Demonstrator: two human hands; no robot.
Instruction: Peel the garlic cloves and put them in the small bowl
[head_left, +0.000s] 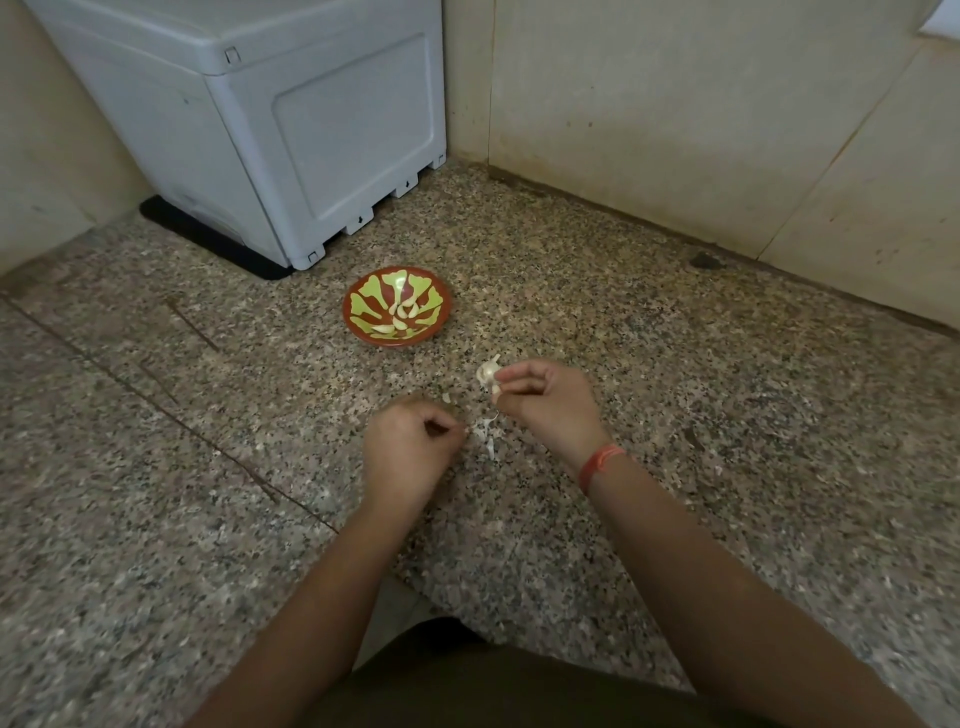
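Fingers (522, 373) of my right hand (545, 402) pinch the garlic (489, 373) just short of the bowl (395, 341); left hand (410, 449) is curled, on what I can't tell; I'd peel from the root end.

Forearms extended, left hand (410, 449) curled and blurred, right hand (545, 402) pinching garlic (487, 372).

Some pale peeled garlic cloves (405, 312) are piled in the small red-and-green bowl (439, 304). One white garlic piece (488, 371) is pinched by the right hand (545, 400), near the bowl.
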